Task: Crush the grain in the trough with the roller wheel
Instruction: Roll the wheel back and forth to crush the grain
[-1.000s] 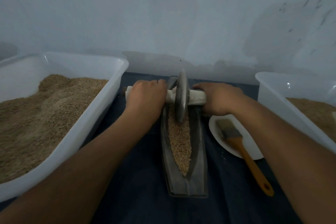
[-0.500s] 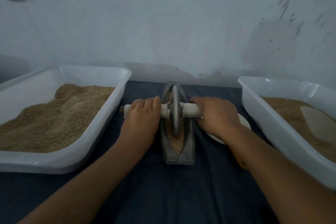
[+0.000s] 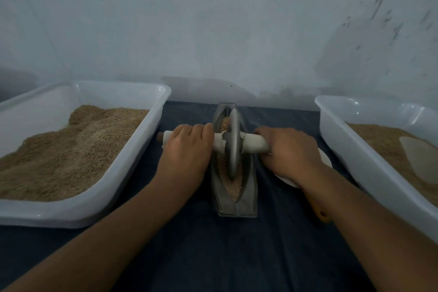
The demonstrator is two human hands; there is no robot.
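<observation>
Dark-clothed worktop [image 3: 272, 256]: left hand [image 3: 187, 149] and right hand [image 3: 288, 153] each grip the axle, roller wheel [image 3: 233, 144] between them, trough [image 3: 248, 187] lengthwise fore-aft, grain [image 3: 233, 187] below.

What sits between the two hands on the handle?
In the head view, the roller wheel stands upright between the left hand and right hand, in the grain of the trough.

- The trough [image 3: 248, 197] looks like dull grey metal, matt.
- The wheel [image 3: 233, 144] is smooth grey metal.
- Its handle [image 3: 253, 143] is wrapped in whitish cloth.
- The tubs [image 3: 132, 161] are glossy white plastic.
- The grain [image 3: 231, 185] is rough and tan.
- The table cover [image 3: 213, 256] is dark matt cloth.
</observation>
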